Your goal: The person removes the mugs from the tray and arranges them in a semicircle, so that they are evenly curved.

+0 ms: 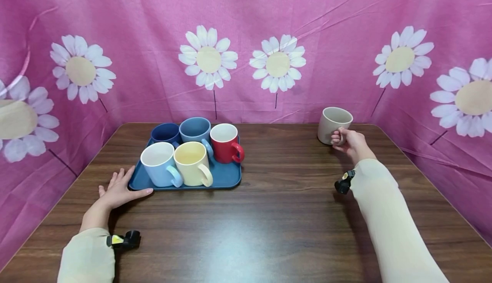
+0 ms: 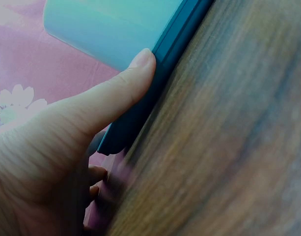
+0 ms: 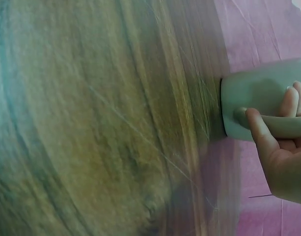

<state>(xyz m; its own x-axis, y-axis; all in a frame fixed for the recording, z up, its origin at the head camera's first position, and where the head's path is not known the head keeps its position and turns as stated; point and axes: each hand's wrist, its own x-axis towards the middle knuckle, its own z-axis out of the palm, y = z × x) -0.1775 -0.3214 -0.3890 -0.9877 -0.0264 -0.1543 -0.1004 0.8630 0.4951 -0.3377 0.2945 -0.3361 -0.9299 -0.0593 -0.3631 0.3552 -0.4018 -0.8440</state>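
At the table's back right, my right hand [image 1: 354, 145] grips a beige mug [image 1: 326, 130] by its handle. In the right wrist view the fingers wrap the handle of this upright mug [image 3: 253, 93], its base at the wood surface. My left hand [image 1: 119, 194] rests at the front left corner of a blue tray [image 1: 226, 178], fingers spread along the side and thumb along the front edge. On the tray stand a light blue mug [image 1: 156, 169], a yellow mug [image 1: 187, 169], a red mug [image 1: 221, 147], a dark blue mug [image 1: 164, 133] and a medium blue mug [image 1: 189, 135].
The brown wooden table [image 1: 276, 206] runs back to a pink curtain [image 1: 246, 13] printed with white daisies, which also encloses both sides. Handles of the mugs on the tray point toward the front right. A small black camera sits on each wrist.
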